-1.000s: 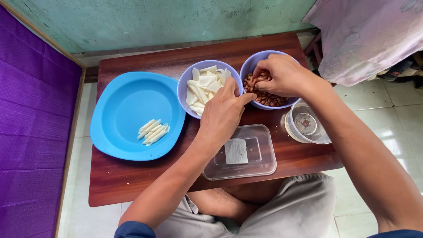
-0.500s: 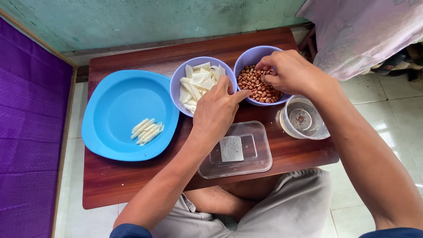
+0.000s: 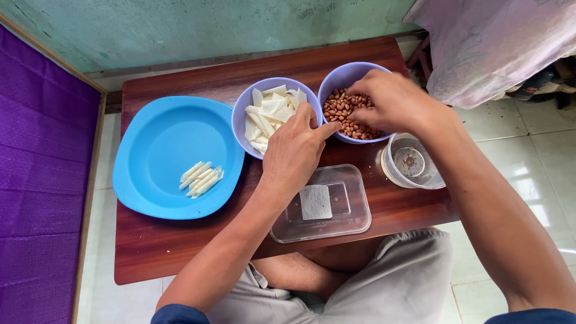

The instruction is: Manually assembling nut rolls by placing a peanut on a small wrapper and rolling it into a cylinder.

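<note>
1. Head view, general: a low brown wooden table (image 3: 180, 258) fills the middle of the frame. The person sits behind its lower edge, knees in grey shorts at the bottom centre.

2. Right hand (image 3: 390, 102): upper centre-right of the frame, placed over the right-hand purple bowl of peanuts (image 3: 345, 111). The fingers are curled downward and bunched together, tips in among the peanuts. Whether any peanut is pinched between them cannot be told; the hand is slightly blurred.

3. Left hand (image 3: 294, 150): centre of the frame, resting between the two bowls. The fingers are pressed together and bent; the forefinger points right and touches the rim of the peanut bowl. The upper fingertips lie at the edge of the left purple bowl of white strips (image 3: 264, 114). Nothing visible is held in it.

4. The two purple bowls stand side by side, touching or nearly so, in the upper middle of the table.

5. Blue plate (image 3: 162, 144): left of centre, just beside the bowl of white strips. A small cluster of rolled white pieces (image 3: 201, 178) lies on its lower right part.

6. Clear rectangular container (image 3: 342, 216): below centre, partly under the left wrist, a white square sheet inside.

7. Clear round container (image 3: 414, 165): right of centre, under the right forearm, near the table's right edge.

8. Surroundings: purple cloth (image 3: 36, 198) along the left edge; pale cloth (image 3: 498, 42) at upper right.
</note>
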